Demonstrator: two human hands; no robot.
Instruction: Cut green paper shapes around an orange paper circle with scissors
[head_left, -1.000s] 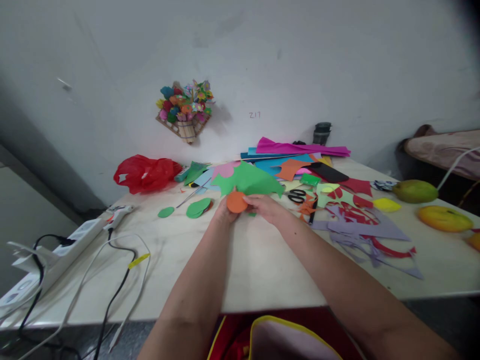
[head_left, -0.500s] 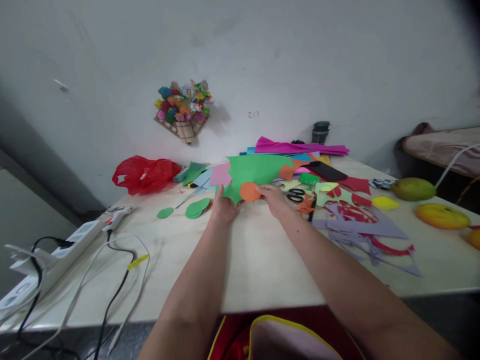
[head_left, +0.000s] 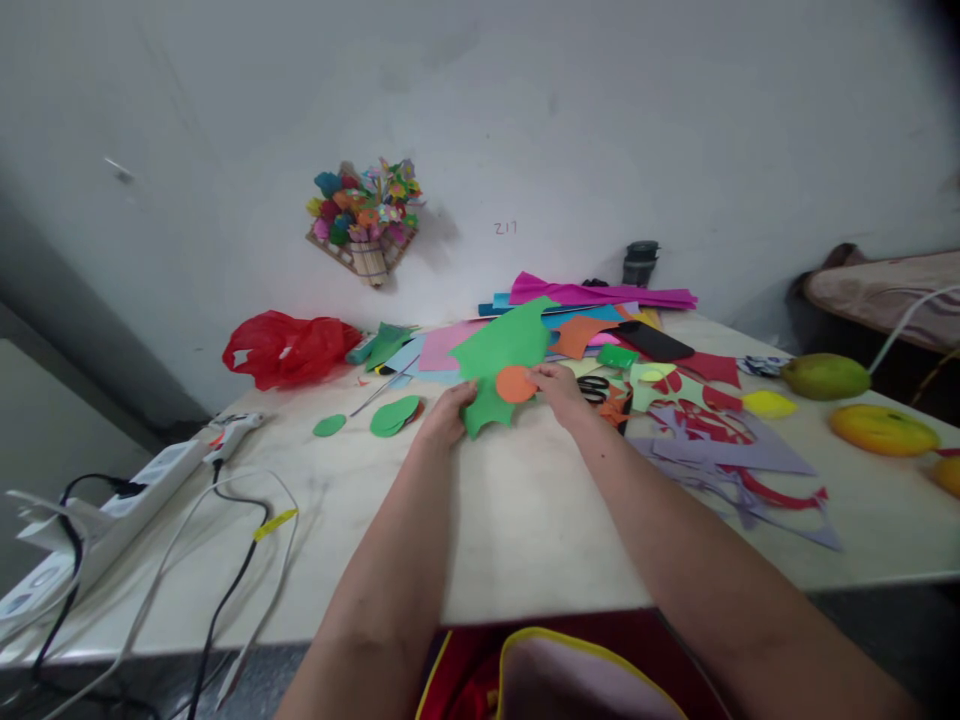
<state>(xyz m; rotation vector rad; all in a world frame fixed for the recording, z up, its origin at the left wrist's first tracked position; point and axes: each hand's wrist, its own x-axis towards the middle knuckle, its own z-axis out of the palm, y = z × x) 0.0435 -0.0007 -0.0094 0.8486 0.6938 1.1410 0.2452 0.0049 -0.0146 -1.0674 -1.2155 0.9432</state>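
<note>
Between my hands is a green paper sheet (head_left: 506, 345) with scalloped cut-outs along its edge, raised off the table and tilted. My left hand (head_left: 448, 412) pinches its left edge. My right hand (head_left: 559, 388) grips an orange paper circle (head_left: 514, 384), which overlaps the front of the green sheet. Whether the right fingers also touch the green sheet I cannot tell. Black-handled scissors (head_left: 592, 389) lie just right of my right hand. Green rounded paper cut-outs (head_left: 394, 415) are stacked on the table to the left, beside a small green oval (head_left: 329, 426).
Paper scraps (head_left: 720, 440) cover the right side, near several mango-like fruits (head_left: 885, 430). A black phone (head_left: 652, 341) and magenta paper (head_left: 600, 292) lie at the back. On the left are a red plastic bag (head_left: 289, 348), a glue gun (head_left: 236, 432) and a power strip (head_left: 142, 490) with cables.
The green sheet has been turned and its lower end brought nearer, uncovering the pink and orange paper behind. My right hand with the orange circle has shifted slightly right.
</note>
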